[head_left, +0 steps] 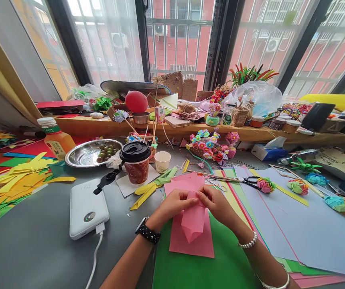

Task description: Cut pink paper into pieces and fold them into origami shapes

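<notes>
A strip of pink paper [193,220], folded to a point at its near end, is held up between my two hands. My left hand [177,200] pinches its far end from the left, thumb on top. From the right, the fingers of my right hand [210,199] close on the same end, close to the left thumb. Beneath the strip lies a flat pink sheet [192,249], resting on green paper [172,273]. Another pink piece [187,180] lies just beyond my hands. The fingertips hide part of the folded end.
Left of my arms are a white power bank [88,208] with a cable, a lidded coffee cup [134,162] and a steel plate [79,154] of green fruit. Scissors [241,180] lie on paper sheets [317,224] at right. Yellow paper strips [19,176] are heaped far left.
</notes>
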`<act>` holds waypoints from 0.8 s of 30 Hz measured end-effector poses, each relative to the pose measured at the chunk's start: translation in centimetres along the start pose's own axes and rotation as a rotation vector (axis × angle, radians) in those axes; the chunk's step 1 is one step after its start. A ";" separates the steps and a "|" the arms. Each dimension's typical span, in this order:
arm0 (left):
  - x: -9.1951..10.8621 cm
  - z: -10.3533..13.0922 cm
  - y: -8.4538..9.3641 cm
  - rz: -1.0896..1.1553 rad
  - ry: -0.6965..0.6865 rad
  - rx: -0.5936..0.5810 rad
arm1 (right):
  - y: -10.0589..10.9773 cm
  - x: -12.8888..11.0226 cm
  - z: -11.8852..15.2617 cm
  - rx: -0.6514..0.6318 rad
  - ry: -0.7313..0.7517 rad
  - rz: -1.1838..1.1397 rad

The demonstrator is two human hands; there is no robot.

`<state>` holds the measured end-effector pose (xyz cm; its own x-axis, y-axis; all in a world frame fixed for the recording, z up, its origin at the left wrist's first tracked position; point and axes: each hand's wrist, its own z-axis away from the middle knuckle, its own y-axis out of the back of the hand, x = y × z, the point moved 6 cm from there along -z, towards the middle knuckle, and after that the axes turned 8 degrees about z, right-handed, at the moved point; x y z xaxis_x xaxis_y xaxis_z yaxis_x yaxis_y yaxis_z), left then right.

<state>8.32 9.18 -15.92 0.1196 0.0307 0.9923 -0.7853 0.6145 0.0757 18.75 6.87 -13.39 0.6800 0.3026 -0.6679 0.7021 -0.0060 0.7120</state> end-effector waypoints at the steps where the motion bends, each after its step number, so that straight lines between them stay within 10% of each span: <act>1: -0.1 -0.1 0.0 0.013 0.001 -0.008 | 0.0 -0.1 0.0 0.021 0.001 0.031; 24: 0.4 0.0 0.3 0.147 -0.024 0.073 | 0.1 -0.9 0.0 0.069 0.051 0.109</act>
<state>8.10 9.39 -15.46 -0.0139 0.0963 0.9953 -0.8355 0.5457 -0.0645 18.20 6.56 -12.68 0.7428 0.3443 -0.5742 0.6387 -0.1069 0.7620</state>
